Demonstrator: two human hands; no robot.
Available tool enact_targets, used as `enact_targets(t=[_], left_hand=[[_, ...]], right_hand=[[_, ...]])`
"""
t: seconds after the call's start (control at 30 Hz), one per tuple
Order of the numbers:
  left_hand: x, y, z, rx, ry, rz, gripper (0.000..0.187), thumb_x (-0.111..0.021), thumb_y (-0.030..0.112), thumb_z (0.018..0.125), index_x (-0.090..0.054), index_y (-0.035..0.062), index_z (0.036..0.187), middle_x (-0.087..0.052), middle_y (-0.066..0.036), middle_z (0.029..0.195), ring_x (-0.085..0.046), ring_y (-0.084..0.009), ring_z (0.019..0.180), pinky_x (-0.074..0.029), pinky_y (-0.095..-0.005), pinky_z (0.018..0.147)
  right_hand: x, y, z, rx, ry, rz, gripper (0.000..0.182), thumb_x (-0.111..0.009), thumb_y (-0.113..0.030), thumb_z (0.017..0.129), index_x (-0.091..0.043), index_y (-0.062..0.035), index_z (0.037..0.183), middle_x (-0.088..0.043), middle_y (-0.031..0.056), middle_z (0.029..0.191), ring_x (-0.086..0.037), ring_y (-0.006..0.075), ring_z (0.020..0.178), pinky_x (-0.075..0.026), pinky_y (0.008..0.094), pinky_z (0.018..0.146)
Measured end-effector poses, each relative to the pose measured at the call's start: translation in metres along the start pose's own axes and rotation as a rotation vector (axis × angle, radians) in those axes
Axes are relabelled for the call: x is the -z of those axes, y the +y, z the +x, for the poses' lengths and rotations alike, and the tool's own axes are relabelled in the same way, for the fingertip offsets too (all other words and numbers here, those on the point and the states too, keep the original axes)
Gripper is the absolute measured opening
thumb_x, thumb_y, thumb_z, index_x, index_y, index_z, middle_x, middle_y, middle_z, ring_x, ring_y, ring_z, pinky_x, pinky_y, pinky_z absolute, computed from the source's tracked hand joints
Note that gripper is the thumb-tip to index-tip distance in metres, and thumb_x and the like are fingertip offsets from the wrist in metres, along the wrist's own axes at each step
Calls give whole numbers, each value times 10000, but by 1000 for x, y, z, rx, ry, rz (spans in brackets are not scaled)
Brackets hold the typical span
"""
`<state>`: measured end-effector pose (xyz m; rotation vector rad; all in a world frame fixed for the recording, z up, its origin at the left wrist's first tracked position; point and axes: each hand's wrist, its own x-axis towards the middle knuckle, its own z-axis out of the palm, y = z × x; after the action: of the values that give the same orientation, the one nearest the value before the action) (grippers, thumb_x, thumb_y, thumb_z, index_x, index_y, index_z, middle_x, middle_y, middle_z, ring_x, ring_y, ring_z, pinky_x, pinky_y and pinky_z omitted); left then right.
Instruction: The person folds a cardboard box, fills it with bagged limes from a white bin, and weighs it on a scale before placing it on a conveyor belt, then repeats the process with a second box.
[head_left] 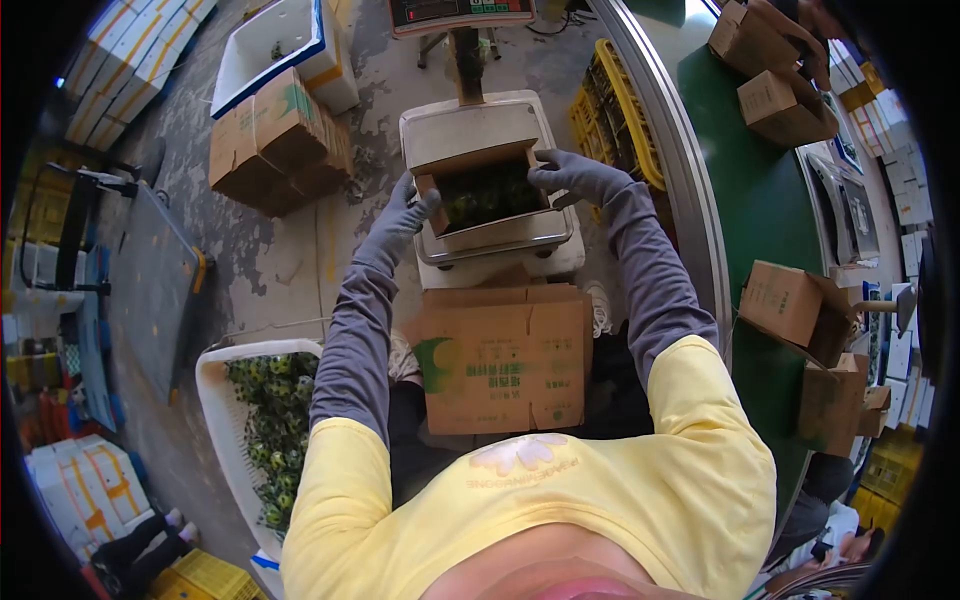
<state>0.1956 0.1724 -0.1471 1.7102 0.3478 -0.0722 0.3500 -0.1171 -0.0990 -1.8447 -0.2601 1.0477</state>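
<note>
An open cardboard box [472,158] sits on the metal platform of a weighing scale [422,128], with dark green produce [488,195] inside, too dim to name. My left hand [402,214], in a grey glove, grips the box's left side. On the opposite side, my right hand [585,178], gloved the same, has its fingers over the box's upper right corner. A larger printed carton [505,365] stands between my legs, just below the scale. To my left is a white crate [212,400] filled with round green fruit [275,430].
Strapped flattened cartons [265,140] and a foam box [265,60] lie ahead left, near a platform cart [150,290]. Yellow crates [625,110] stand beside a green conveyor [700,130] with open cartons [785,300]. Another person's arm [800,35] reaches in at upper right.
</note>
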Motion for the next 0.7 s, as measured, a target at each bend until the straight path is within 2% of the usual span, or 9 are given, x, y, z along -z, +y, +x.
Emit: enact_targets(t=[0.03, 0.07, 0.13, 0.27, 0.37, 0.47, 0.57, 0.63, 0.7], left_hand=[[-11, -3, 4, -16, -5, 106, 766, -729, 330, 849, -315, 106, 1453, -528, -107, 1303, -522, -222, 1162, -435, -327, 953], [-20, -12, 13, 24, 32, 27, 775, -735, 306, 843, -300, 110, 1454, -524, -104, 1297, -517, -227, 1166, -433, -339, 964], [-33, -27, 37, 96, 98, -126, 799, -746, 257, 830, -271, 117, 1456, -516, -99, 1285, -508, -236, 1173, -429, -362, 986], [-29, -12, 7, 51, 20, -487, 713, -712, 337, 837, -326, 213, 1423, -497, -45, 1254, -544, -221, 1109, -463, -414, 929], [-36, -6, 2, 135, -18, -584, 640, -659, 377, 866, -349, 262, 1414, -505, -30, 1254, -531, -223, 1129, -457, -423, 932], [-37, -13, 5, 212, 78, -619, 565, -651, 384, 870, -437, 182, 1352, -533, -64, 1258, -530, -240, 1148, -449, -435, 945], [-36, -30, 21, 127, -223, -852, 569, -590, 371, 925, -381, 119, 1391, -494, -63, 1285, -534, -275, 1174, -488, -495, 945], [-59, -8, 26, -249, -237, -314, 526, -552, 359, 949, -391, 91, 1373, -507, -69, 1275, -555, -265, 1157, -503, -486, 941], [-102, 45, 16, -530, -216, 152, 491, -533, 358, 959, -413, 78, 1344, -521, -79, 1259, -571, -257, 1134, -510, -478, 938]], right_hand=[[-15, 8, 16, 13, -12, -87, 854, -806, -440, 719, -407, -15, 1344, -627, 118, 1063, -602, 184, 947, -508, 300, 663], [-28, 11, 29, 26, -23, -171, 825, -810, -448, 702, -461, 3, 1299, -639, 112, 1036, -615, 190, 920, -513, 311, 672], [-33, 7, 39, 23, 5, -133, 732, -804, -433, 700, -530, -12, 1231, -652, 97, 991, -628, 188, 872, -511, 306, 669], [-16, 33, 60, 52, -70, 50, 569, -797, -385, 706, -620, -35, 1118, -666, 72, 915, -646, 186, 797, -505, 291, 669], [-26, 53, 52, 165, 81, 361, 655, -717, -530, 770, -591, -38, 1183, -658, 63, 966, -618, 169, 879, -483, 306, 752], [-39, 93, 61, 136, 255, 819, 738, -615, -641, 810, -559, -50, 1248, -645, 60, 1035, -589, 159, 907, -444, 307, 820], [-45, 116, 39, 110, 496, 1215, 692, -544, -658, 849, -589, -68, 1208, -663, 70, 1033, -611, 181, 897, -470, 335, 781], [-55, 127, 26, 149, 641, 1456, 597, -524, -637, 871, -633, -86, 1077, -669, 72, 980, -628, 203, 828, -496, 375, 764], [-65, 126, 17, 195, 661, 1599, 560, -528, -623, 876, -626, -91, 1022, -665, 65, 939, -632, 207, 793, -506, 382, 722]])
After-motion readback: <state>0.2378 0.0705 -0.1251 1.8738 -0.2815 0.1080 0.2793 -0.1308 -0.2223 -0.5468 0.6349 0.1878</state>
